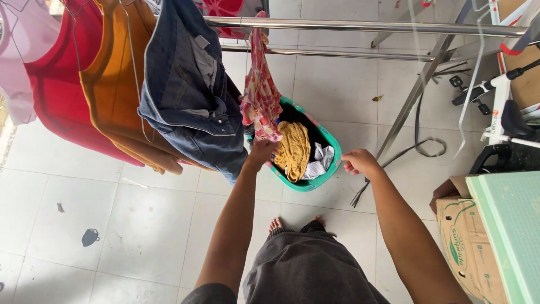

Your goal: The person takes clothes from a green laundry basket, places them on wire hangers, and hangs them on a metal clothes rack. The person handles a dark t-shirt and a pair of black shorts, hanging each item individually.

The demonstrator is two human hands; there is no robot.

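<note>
Pink patterned cloth [260,93] is hung over upper steel rail [360,26]; its lower end is pinched by left hand [260,153], fingers closed on fabric. Right hand [360,162] is held loosely curled at rim of green basket [329,169], nothing gripped; contact w/ rim cannot be told. Yellow cloth [293,149] and white item [319,160] are seen inside basket. Denim garment [188,90] is hung just left of patterned cloth.
</note>
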